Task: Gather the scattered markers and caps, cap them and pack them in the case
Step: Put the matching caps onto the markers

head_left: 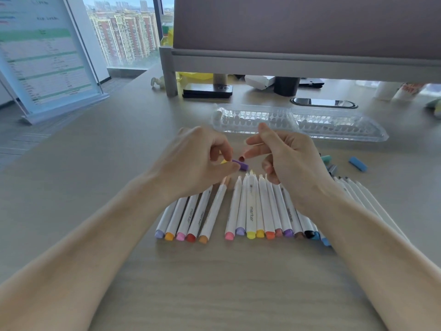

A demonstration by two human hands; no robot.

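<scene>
Step in hand, by my judgement: capping, with sorting of loose caps under way and packing not yet begun. Left hand (198, 161) pinches a purple cap (240, 165) between thumb and forefinger, the cap sticking out to the right beyond the fingertips. Right hand (291, 161) is raised just beside it, fingers partly curled; a small reddish-brown cap (241, 159) sits at one fingertip, but whether it is gripped or merely touched cannot be told. Both caps are held just above the far tips of the markers (250, 211), which lie side by side on the table (214, 283), white barrels pointing away, coloured ends toward the person, tips bare (those hidden under the right hand unverified). Teal cap (325, 159), grey cap (332, 168) and blue cap (358, 164) lie loose to the right. Clear case (334, 126) lies open beyond the hands, apart from the markers, with no marker seen in it. Next move calls for matching the purple cap to a purple-ended marker, lining it up with the tip and pressing it home.
</scene>
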